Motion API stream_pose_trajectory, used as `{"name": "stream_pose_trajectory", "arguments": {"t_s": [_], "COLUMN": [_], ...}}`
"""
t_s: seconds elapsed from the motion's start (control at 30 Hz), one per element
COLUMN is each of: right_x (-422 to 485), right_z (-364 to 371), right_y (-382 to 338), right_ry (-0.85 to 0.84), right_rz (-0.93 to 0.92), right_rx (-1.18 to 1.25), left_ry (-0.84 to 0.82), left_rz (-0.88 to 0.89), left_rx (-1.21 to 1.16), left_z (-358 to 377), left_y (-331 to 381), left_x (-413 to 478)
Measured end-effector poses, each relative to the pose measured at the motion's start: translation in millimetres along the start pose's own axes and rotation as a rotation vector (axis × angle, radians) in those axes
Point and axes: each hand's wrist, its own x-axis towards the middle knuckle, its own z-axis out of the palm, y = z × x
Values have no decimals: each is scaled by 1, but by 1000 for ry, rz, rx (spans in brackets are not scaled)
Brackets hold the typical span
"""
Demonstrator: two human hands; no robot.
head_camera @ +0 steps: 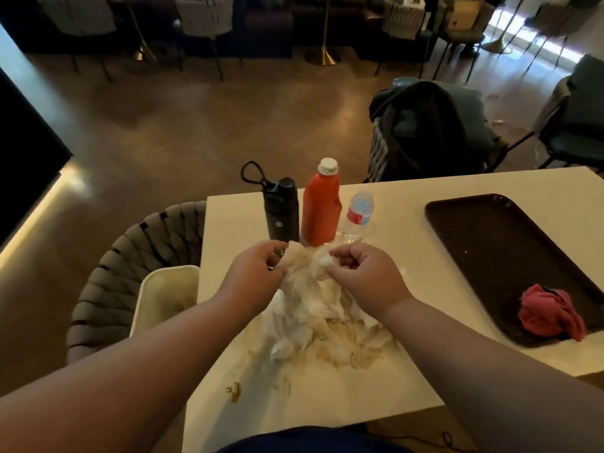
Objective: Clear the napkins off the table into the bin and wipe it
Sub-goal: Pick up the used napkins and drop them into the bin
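Both hands, left (258,273) and right (366,276), pinch the napkins (313,308) mid-frame; they should bunch them tight before swinging to the bin (163,295) at left.

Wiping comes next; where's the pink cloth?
Head view, right: the crumpled pink cloth lies on the dark tray, at its near end, right of the white napkins.

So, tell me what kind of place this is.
Probably a restaurant or café dining room: a brown serving tray lies on the white table, and more woven chairs and gold-footed table stands stand behind.
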Motion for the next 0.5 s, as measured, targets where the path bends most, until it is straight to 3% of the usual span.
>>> {"name": "stream_pose_trajectory", "arguments": {"t_s": [0.5], "right_x": [10], "right_z": [61], "right_y": [-17], "right_ry": [-166], "right_rz": [-6], "right_rx": [-57], "left_ry": [254], "left_rz": [-304], "left_rx": [324], "left_z": [-101], "left_y": [-141], "left_x": [-27]}}
